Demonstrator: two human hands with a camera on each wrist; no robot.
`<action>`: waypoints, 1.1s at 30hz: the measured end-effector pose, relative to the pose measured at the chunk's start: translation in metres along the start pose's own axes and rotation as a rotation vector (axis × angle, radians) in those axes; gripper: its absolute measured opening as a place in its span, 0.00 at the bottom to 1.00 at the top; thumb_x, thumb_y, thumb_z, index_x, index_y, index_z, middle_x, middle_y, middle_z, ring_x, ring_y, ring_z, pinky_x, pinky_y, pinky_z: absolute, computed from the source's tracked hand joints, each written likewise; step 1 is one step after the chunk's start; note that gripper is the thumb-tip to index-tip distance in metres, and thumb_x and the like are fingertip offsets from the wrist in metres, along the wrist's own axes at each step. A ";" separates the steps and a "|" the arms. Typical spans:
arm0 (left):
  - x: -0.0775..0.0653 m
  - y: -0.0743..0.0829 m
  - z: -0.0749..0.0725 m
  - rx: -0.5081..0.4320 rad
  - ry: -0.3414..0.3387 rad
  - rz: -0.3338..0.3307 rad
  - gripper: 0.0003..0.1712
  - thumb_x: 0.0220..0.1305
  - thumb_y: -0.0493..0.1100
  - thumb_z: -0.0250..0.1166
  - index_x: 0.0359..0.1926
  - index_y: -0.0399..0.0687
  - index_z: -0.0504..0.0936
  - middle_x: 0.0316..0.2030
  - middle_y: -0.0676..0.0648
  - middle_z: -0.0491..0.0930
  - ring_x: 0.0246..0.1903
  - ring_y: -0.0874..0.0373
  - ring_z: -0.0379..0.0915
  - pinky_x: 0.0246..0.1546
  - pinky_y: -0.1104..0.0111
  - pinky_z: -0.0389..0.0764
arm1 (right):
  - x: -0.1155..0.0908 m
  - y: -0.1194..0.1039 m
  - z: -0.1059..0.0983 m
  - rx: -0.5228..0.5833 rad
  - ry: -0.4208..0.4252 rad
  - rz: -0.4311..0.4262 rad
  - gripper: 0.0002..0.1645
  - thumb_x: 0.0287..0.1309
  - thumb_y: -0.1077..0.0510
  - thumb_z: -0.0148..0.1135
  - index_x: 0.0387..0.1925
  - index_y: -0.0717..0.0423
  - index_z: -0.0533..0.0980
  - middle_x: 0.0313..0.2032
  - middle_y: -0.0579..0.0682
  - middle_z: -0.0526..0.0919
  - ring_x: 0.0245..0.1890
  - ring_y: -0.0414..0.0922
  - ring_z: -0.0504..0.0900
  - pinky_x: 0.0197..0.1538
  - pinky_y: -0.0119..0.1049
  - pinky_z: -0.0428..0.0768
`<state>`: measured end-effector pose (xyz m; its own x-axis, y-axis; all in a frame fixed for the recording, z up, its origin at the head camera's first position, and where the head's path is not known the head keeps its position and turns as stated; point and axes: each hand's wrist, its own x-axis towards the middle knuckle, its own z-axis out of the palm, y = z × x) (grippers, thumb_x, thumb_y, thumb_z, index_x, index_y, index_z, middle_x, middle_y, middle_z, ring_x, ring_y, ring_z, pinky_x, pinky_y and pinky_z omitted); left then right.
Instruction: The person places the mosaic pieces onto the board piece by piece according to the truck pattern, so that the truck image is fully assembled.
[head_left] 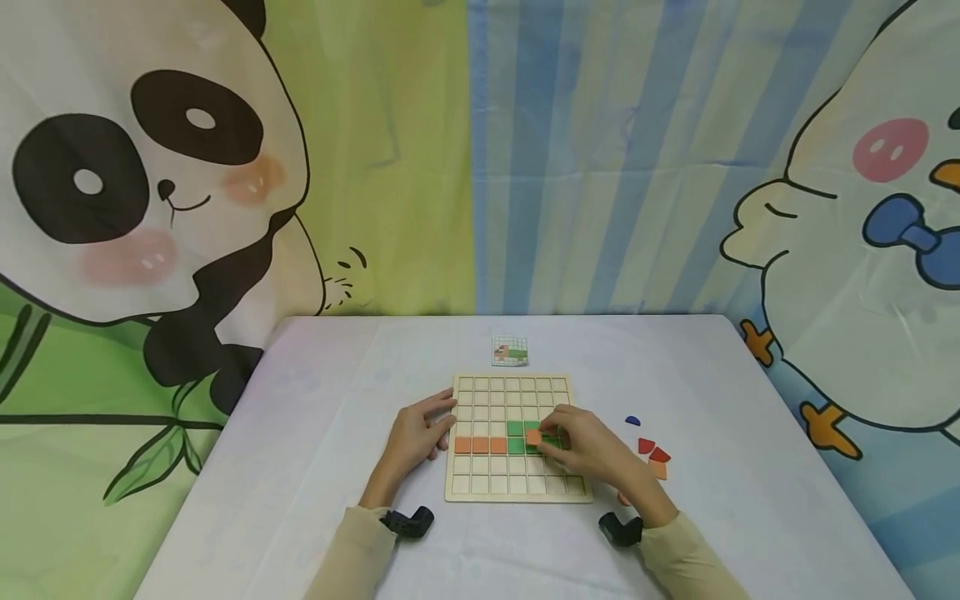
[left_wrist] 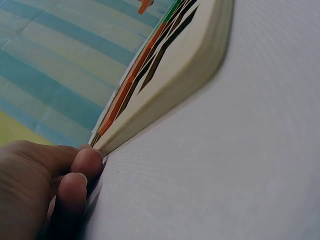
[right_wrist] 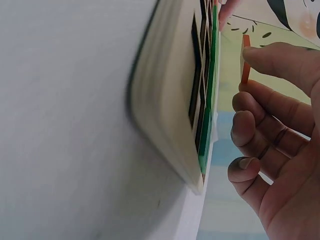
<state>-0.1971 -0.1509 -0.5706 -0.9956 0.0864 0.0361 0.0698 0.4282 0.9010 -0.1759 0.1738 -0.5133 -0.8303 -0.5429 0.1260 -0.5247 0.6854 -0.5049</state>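
Fingers of our right hand [head_left: 588,446] pinch orange tile [head_left: 533,437] over green tiles [head_left: 516,446], toward right side of board [head_left: 517,499]. Orange tile looks light, stiff, perhaps slick; we judge edges best hold. Right wrist view shows gap above board, which head view hides. Our left hand [head_left: 412,429], fingers loosely bent, touches board's left edge.

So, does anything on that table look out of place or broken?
Nothing looks spilled or broken. The orange squares on the board sit in a neat row. Only the loose pieces right of the board look untidy, lying at different angles. Another orange square is simply pinched in the right hand.
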 end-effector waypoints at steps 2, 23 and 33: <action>0.000 0.000 0.000 0.005 0.003 -0.001 0.23 0.73 0.41 0.69 0.66 0.50 0.84 0.62 0.56 0.86 0.09 0.62 0.70 0.10 0.69 0.75 | 0.002 -0.002 0.001 -0.001 0.004 -0.002 0.11 0.66 0.53 0.73 0.46 0.52 0.86 0.38 0.43 0.83 0.32 0.37 0.77 0.37 0.27 0.79; -0.001 0.003 0.000 0.005 0.006 -0.011 0.23 0.72 0.41 0.70 0.67 0.50 0.83 0.49 0.52 0.90 0.09 0.62 0.70 0.10 0.69 0.74 | 0.023 -0.021 0.007 -0.102 -0.004 -0.012 0.11 0.64 0.52 0.75 0.45 0.52 0.86 0.37 0.43 0.84 0.34 0.36 0.77 0.39 0.31 0.81; -0.001 0.002 0.000 0.009 0.001 0.007 0.25 0.72 0.39 0.70 0.68 0.47 0.82 0.47 0.48 0.91 0.11 0.62 0.73 0.12 0.69 0.78 | 0.032 -0.024 0.013 -0.117 -0.028 -0.014 0.12 0.67 0.50 0.73 0.47 0.51 0.86 0.42 0.44 0.86 0.38 0.39 0.83 0.43 0.34 0.85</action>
<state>-0.1963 -0.1500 -0.5690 -0.9952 0.0885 0.0426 0.0772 0.4355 0.8969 -0.1872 0.1340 -0.5079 -0.8183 -0.5646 0.1076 -0.5556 0.7291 -0.3998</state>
